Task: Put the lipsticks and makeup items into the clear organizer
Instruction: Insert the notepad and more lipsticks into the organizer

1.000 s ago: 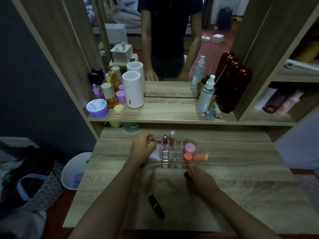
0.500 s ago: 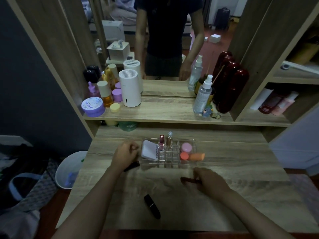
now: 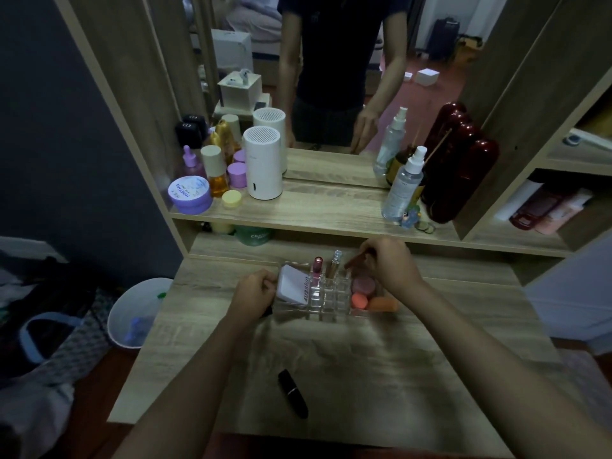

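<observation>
The right hand is reaching over the back of the clear organizer, gripping a slim reddish stick tilted above the grid cells. The left hand is closing around a dark item just beside the organizer's left wall. Inside are sitting a white compact, two upright tubes and pink and orange sponges. A black lipstick is lying on the table, well apart.
</observation>
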Motion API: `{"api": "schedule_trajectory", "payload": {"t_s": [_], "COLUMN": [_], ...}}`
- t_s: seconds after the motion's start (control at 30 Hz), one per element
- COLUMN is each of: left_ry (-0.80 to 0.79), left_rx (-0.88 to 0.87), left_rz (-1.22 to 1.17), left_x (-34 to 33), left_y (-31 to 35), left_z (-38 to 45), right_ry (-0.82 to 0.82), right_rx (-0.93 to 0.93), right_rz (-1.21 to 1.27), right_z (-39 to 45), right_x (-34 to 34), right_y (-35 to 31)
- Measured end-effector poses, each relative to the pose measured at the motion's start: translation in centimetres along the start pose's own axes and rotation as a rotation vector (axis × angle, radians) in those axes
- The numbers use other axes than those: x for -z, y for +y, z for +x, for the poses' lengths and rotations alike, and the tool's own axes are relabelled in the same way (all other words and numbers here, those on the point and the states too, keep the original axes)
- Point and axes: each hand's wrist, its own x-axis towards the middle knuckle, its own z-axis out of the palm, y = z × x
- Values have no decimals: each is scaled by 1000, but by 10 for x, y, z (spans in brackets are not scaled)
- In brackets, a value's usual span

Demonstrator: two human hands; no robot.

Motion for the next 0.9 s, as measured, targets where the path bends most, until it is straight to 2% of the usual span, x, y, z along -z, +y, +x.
{"api": "schedule_trajectory", "payload": {"t_s": [0.33, 0.63, 0.9], "left_ry": [-13, -27, -233], "left_rx": [14, 36, 32], "left_rz": [-106, -80, 107], "left_x": [0, 5, 22], "left_y": [-3, -5, -31], "left_z": [-2, 1, -3], "right_ry": [-205, -284, -271], "right_rx": [43, 107, 102], "right_rz": [-180, -267, -201], "right_z": [20, 28, 28], "right_x": [-28, -39, -43], "right_y": [-4, -4, 2]}}
